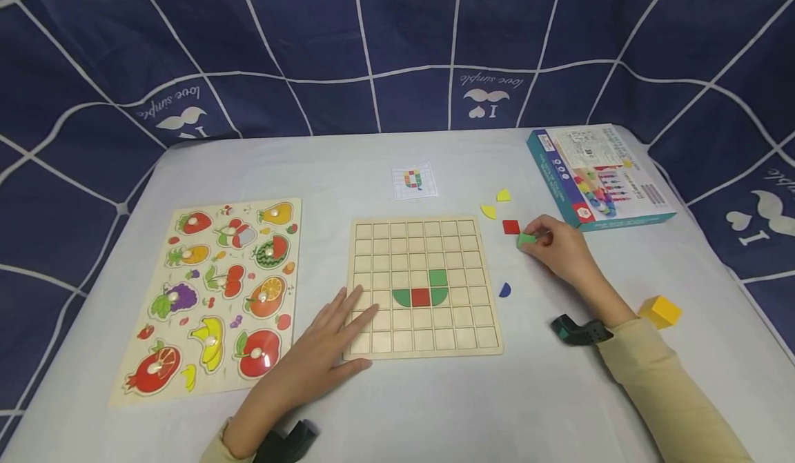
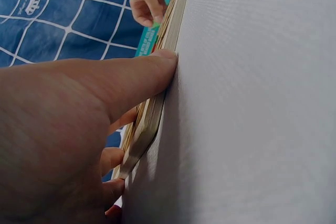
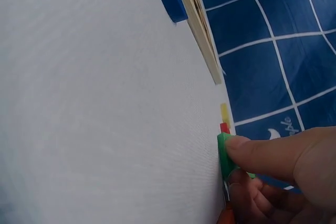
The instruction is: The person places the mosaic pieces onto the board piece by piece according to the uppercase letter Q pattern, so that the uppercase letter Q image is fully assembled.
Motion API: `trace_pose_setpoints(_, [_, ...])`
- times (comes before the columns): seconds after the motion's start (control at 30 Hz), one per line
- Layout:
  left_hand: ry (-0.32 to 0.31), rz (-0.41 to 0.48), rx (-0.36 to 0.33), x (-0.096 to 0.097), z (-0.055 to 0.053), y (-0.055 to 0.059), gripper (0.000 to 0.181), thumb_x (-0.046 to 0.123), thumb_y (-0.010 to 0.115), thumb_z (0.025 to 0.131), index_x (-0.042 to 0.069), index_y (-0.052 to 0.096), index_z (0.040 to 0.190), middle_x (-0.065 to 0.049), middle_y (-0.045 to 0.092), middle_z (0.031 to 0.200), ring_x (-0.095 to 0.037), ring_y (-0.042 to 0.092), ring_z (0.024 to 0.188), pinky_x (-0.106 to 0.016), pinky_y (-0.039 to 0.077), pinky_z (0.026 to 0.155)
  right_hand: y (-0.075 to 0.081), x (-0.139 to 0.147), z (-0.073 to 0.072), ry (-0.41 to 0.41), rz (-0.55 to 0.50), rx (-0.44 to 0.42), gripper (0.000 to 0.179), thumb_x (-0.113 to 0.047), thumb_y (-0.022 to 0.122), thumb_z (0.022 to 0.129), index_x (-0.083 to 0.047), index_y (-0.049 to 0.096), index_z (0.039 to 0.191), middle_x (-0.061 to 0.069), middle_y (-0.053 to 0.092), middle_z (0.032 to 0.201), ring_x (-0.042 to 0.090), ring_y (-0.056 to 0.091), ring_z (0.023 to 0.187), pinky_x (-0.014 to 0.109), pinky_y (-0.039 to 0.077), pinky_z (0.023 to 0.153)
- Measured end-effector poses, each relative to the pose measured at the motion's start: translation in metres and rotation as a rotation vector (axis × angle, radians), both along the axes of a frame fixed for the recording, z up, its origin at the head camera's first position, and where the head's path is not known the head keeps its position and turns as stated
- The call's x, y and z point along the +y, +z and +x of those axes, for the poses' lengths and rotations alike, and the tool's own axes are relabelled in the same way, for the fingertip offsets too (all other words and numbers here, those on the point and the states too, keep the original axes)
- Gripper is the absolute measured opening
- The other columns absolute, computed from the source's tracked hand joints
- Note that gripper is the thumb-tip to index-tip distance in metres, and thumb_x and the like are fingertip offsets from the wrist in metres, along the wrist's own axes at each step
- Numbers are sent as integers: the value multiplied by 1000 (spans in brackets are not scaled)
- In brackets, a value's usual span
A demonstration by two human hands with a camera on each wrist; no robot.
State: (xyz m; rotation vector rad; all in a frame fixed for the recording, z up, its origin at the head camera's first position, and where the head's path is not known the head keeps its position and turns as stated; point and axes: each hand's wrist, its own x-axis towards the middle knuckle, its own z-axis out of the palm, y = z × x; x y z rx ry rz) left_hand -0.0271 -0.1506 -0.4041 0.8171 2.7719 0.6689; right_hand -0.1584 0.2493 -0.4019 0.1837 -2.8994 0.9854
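Note:
My right hand (image 1: 564, 250) pinches a green square piece (image 1: 526, 240) between thumb and fingers, just right of a red square piece (image 1: 511, 227). In the right wrist view the thumb lies against this green piece (image 3: 226, 156). My left hand (image 1: 329, 339) rests with spread fingers on the near left corner of a wooden grid board (image 1: 373, 346); its thumb touches the board's edge in the left wrist view. On the grid, a red square (image 1: 420, 297) lies between two green rounded pieces, with a green square (image 1: 437, 278) above the right one.
Two yellow rounded pieces (image 1: 488, 212) and a blue half-round piece (image 1: 505, 290) lie right of the board. Behind it is a pattern card (image 1: 415, 181). A fruit puzzle board (image 1: 211, 297) lies left; a box (image 1: 602, 173) and a yellow block (image 1: 660, 312) are at right.

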Motion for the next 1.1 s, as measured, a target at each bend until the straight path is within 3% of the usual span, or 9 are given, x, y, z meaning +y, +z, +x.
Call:
trace_pose_setpoints(0.2, [7, -4, -5, -1, 0, 0, 75, 42, 64, 86, 22, 29, 149, -3, 6, 156, -24, 0, 140, -47, 18, 108, 12, -9, 3, 11, -62, 17, 8, -4, 69, 84, -1, 65, 91, 10, 61, 78, 23, 51, 67, 29, 44, 54])
trace_pose_setpoints(0.37, [12, 0, -5, -1, 0, 0, 76, 41, 66, 85, 22, 29, 148, -3, 7, 156, -25, 1, 140, -50, 20, 106, 26, -32, 0, 93, -215, 21, 8, -5, 65, 88, -1, 68, 94, 11, 67, 85, 22, 60, 69, 24, 49, 55])
trace_pose_setpoints(0.63, [19, 7, -25, 0, 1, 0, 76, 40, 67, 85, 22, 29, 148, -3, 8, 156, -24, 1, 140, -51, 22, 105, 21, -85, -10, 230, -479, -216, 10, 0, 64, 88, 5, 66, 96, 13, 67, 81, 31, 66, 73, 33, 55, 65])
trace_pose_setpoints(0.77, [16, 12, -27, 0, 1, 0, 76, 40, 66, 85, 22, 30, 148, -3, 7, 156, -24, 1, 140, -51, 21, 106, 13, -100, -11, 269, -482, -261, 9, 3, 65, 85, 4, 66, 94, 12, 65, 80, 25, 65, 70, 30, 55, 65])
trace_pose_setpoints(1.1, [14, 3, -6, 0, 0, -1, 76, 41, 66, 85, 22, 29, 148, -3, 7, 156, -24, 0, 140, -49, 19, 107, 2, -108, -10, 364, -293, -159, 3, -3, 68, 84, -6, 69, 85, 1, 64, 73, 15, 61, 64, 29, 52, 60])
